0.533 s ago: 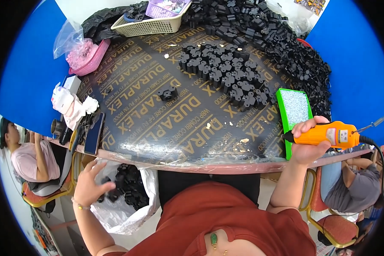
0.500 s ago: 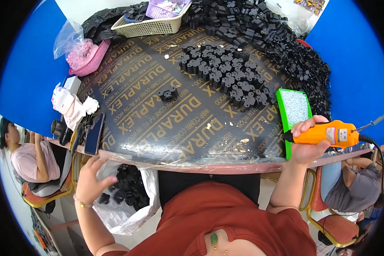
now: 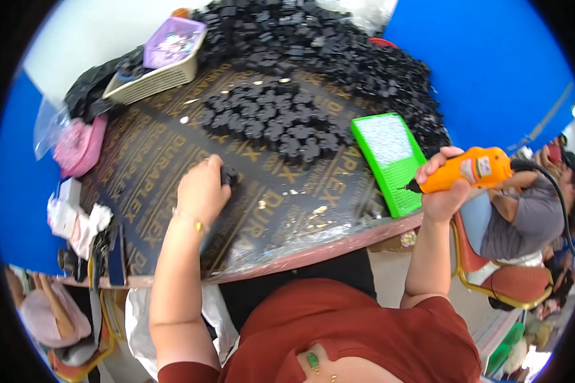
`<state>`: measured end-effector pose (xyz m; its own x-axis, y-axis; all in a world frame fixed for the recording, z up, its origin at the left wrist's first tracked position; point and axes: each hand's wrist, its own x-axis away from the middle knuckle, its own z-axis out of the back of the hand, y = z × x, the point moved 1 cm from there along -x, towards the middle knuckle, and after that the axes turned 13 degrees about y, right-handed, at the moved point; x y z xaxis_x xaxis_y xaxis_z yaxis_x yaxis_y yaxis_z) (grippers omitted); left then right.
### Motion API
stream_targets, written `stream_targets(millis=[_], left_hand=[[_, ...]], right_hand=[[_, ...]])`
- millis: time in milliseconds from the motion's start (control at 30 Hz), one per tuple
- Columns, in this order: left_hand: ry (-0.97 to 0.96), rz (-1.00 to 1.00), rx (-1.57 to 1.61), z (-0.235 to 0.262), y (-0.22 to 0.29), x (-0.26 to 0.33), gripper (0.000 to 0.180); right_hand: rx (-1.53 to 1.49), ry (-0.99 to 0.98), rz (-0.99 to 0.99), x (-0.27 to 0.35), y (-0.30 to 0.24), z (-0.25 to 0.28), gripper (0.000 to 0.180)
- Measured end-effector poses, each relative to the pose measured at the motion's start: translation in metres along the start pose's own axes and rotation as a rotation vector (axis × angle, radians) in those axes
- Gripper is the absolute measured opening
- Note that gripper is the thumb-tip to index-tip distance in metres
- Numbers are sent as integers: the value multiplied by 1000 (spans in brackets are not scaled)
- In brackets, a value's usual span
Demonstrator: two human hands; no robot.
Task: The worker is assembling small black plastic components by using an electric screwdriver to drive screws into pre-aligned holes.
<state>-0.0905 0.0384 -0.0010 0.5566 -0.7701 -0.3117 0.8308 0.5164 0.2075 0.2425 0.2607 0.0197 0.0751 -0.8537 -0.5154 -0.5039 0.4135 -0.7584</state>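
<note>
My right hand (image 3: pixel 446 190) grips an orange electric screwdriver (image 3: pixel 469 169), its dark tip pointing left just over the near end of a green tray (image 3: pixel 406 199). Small silvery pieces, too small to name, fill the tray's far part. Over the middle-left of the table, my left hand (image 3: pixel 200 191) is closed on a small black plastic part (image 3: pixel 229 177), which shows beside the fingers; the fingertips are partly hidden. Beyond it stands a close-packed group of similar black parts (image 3: pixel 281 121).
A large heap of black pieces (image 3: pixel 364 76) covers the back and right. Left are a cream basket (image 3: pixel 156 83) holding a purple one (image 3: pixel 156 54), a pink basket (image 3: pixel 91 156), tissue (image 3: pixel 76 220) and a phone (image 3: pixel 117 255). A white bag (image 3: pixel 140 325) hangs below the table edge. People sit on both sides.
My left hand has moved from the table's near edge up to the lone black part and closed on it. The screwdriver stays in my right hand. The whole view has shifted and turned.
</note>
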Motion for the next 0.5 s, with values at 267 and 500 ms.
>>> stream_targets(millis=[267,500], left_hand=[[-37,-144,548,-33,94,36,42],[155,-236,423,-58,101,42,51]], right_hand=[[227,91,68,-32,10,66,61],[198,122,104,-35,18,91,58]])
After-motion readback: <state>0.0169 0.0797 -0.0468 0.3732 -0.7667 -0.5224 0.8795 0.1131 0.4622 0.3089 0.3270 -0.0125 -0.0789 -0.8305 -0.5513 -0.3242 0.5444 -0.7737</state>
